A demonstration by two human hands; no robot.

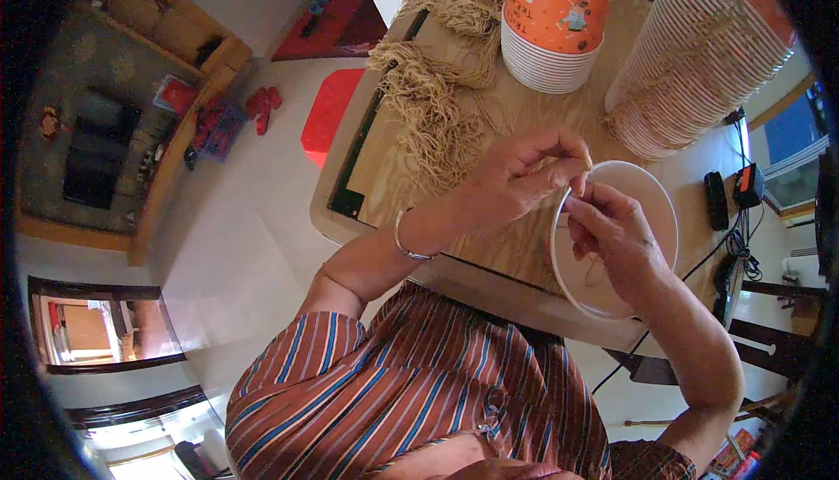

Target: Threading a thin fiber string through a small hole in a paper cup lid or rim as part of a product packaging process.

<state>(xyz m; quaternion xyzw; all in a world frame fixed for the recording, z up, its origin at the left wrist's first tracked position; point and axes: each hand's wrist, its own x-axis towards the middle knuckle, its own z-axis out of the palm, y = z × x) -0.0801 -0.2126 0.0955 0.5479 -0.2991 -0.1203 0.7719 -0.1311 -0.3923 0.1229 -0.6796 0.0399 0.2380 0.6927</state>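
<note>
My left hand [544, 170] and my right hand [619, 228] meet over the near-left rim of a white paper bucket [673, 234]. Thumb and fingers of each hand are pinched together, and whatever lies between the fingertips is too small to make out. The bucket stands open side up near the table's front edge. A thin strand [591, 272] seems to hang inside it, partly hidden by my right hand. Left of my left hand lies a loose, tangled bundle of tan twine [428, 100].
Nested orange-and-green printed paper tubs [559, 21] stand at the back. A taller leaning stack of buckets [699, 65], with twine strands over it, is at the right. Black adapters [747, 185] and cables lie beyond. A red stool [330, 117] is left of the wooden table [384, 187].
</note>
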